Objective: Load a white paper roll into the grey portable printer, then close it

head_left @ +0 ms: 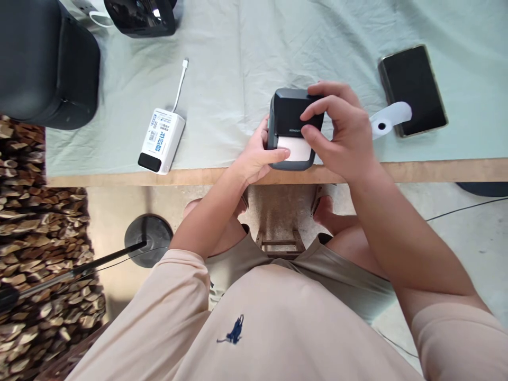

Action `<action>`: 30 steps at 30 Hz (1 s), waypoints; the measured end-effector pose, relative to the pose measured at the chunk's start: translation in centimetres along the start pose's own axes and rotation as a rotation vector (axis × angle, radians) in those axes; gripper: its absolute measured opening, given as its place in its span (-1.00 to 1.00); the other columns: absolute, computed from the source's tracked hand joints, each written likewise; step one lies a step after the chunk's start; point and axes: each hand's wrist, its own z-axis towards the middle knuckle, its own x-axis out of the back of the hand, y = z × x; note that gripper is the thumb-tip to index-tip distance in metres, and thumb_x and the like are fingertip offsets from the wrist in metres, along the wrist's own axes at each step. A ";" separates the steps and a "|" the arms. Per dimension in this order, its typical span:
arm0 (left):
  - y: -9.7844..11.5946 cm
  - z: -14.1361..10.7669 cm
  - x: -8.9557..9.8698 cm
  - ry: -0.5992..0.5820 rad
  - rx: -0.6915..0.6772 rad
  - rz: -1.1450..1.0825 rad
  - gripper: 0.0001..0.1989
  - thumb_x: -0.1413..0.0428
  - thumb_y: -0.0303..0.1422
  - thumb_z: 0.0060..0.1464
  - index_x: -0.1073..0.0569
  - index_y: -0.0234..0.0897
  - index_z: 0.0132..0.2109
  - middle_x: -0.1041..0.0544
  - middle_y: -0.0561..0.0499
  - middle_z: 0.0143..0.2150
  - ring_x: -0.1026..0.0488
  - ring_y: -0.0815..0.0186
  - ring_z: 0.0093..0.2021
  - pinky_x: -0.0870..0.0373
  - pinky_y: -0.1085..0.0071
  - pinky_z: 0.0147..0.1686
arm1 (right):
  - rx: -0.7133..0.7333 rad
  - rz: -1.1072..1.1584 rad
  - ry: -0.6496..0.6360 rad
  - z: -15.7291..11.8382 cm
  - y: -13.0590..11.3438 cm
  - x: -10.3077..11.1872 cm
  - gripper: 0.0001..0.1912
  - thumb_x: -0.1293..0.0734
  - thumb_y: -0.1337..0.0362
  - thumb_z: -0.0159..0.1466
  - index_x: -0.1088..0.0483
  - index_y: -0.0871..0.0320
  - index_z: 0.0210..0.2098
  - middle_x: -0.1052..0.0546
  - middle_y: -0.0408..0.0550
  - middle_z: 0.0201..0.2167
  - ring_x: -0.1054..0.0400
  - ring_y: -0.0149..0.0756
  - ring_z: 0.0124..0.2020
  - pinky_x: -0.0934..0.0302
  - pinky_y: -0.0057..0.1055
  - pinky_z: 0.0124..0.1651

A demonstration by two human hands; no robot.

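Observation:
A small dark label printer [293, 100], with a black lid and a white panel, is held just above the table's front edge. My left hand [257, 156] is closed around its left side, the thumb lying on the white panel. Over its right side, my right hand [341, 127] has its thumb and fingers curled against the black lid. The palm side of that hand is hidden. A white paper roll [391, 120] with a dark centre hole lies to the right of my right hand, its loose end reaching over the phone [415, 90].
A white power bank [162, 140] with a short cable lies on the left of the cloth-covered table [222, 95]. Behind it are a black case [47, 63] and a glossy black device [141, 16]. Below stand a round stand base [148, 233] and stacked firewood [39, 222].

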 end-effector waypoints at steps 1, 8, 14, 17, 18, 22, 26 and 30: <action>0.0 0.0 0.0 -0.005 0.004 -0.003 -0.15 -0.66 -0.21 -0.34 -0.47 -0.06 0.12 -0.74 0.09 -0.07 -0.78 0.05 0.05 -0.73 0.21 0.04 | -0.020 0.037 -0.005 -0.1 0.4 -0.2 -0.84 -0.35 0.12 0.45 -0.53 -0.06 -0.02 -0.55 0.09 0.35 -0.42 0.11 0.45 -0.43 0.13 0.44; -0.2 -0.2 0.5 -0.011 -0.028 0.012 -0.10 -0.67 -0.02 -0.30 -0.50 -0.03 0.17 -0.76 0.02 0.03 -0.74 -0.10 0.25 -0.75 0.14 0.11 | -0.221 0.453 -0.047 -0.3 4.3 -2.6 -0.27 -0.49 -0.25 0.36 -0.27 -0.23 0.40 -0.63 -0.04 0.17 -0.61 -0.12 -0.01 -0.58 -0.14 -0.04; -0.6 -0.2 0.6 -0.049 -0.105 -0.054 -0.28 -0.53 0.14 0.02 -0.55 -0.12 0.17 -0.77 -0.03 -0.01 -0.77 -0.08 0.21 -0.77 0.20 -0.02 | -0.301 0.579 -0.138 -0.5 3.5 -2.4 -0.10 -0.63 -0.27 0.23 -0.29 -0.25 0.42 -0.67 -0.11 0.06 -0.63 -0.11 0.01 -0.60 -0.20 -0.10; -0.7 -0.1 0.6 -0.049 -0.117 -0.074 -0.41 -0.48 0.07 0.14 -0.56 -0.15 0.14 -0.78 -0.05 -0.01 -0.76 -0.09 0.25 -0.77 0.22 0.00 | -0.369 0.603 -0.143 -0.4 1.9 -1.5 -0.12 -0.69 -0.23 0.19 -0.34 -0.26 0.38 -0.67 -0.11 0.09 -0.64 -0.07 0.08 -0.64 -0.17 0.01; -0.7 0.0 0.6 -0.052 -0.117 -0.085 -0.46 -0.45 0.02 0.17 -0.57 -0.17 0.13 -0.78 -0.06 -0.01 -0.76 -0.09 0.25 -0.77 0.21 0.01 | -0.386 0.606 -0.149 -0.4 1.5 -1.3 -0.12 -0.70 -0.22 0.19 -0.36 -0.26 0.37 -0.67 -0.11 0.09 -0.64 -0.06 0.09 -0.65 -0.16 0.04; -0.5 -0.1 0.4 -0.040 -0.123 -0.123 -0.68 -0.33 -0.21 0.30 -0.57 -0.20 0.12 -0.78 -0.06 -0.07 -0.75 -0.06 0.29 -0.77 0.19 0.10 | -0.382 0.580 -0.159 -0.3 1.0 -1.0 -0.14 -0.70 -0.23 0.19 -0.37 -0.30 0.36 -0.67 -0.11 0.12 -0.63 -0.02 0.12 -0.67 -0.12 0.07; 0.2 -0.2 -0.3 -0.042 -0.088 -0.181 -0.87 -0.15 -0.30 0.42 -0.56 -0.22 -0.01 -0.77 -0.05 -0.09 -0.69 0.01 0.39 -0.72 0.17 0.26 | -0.366 0.524 -0.163 -0.4 1.8 -1.4 -0.17 -0.63 -0.26 0.27 -0.34 -0.32 0.41 -0.67 -0.12 0.08 -0.64 -0.04 0.06 -0.66 -0.09 0.05; 1.1 -0.2 -1.1 -0.005 0.004 -0.305 -0.60 0.19 -0.34 0.54 -0.53 -0.20 -0.12 -0.76 -0.07 -0.06 -0.59 0.07 0.50 -0.64 0.12 0.42 | -0.300 0.476 -0.097 -0.4 2.6 -1.7 -0.27 -0.53 -0.27 0.36 -0.36 -0.30 0.42 -0.63 -0.08 0.24 -0.59 0.00 0.26 -0.64 -0.05 0.20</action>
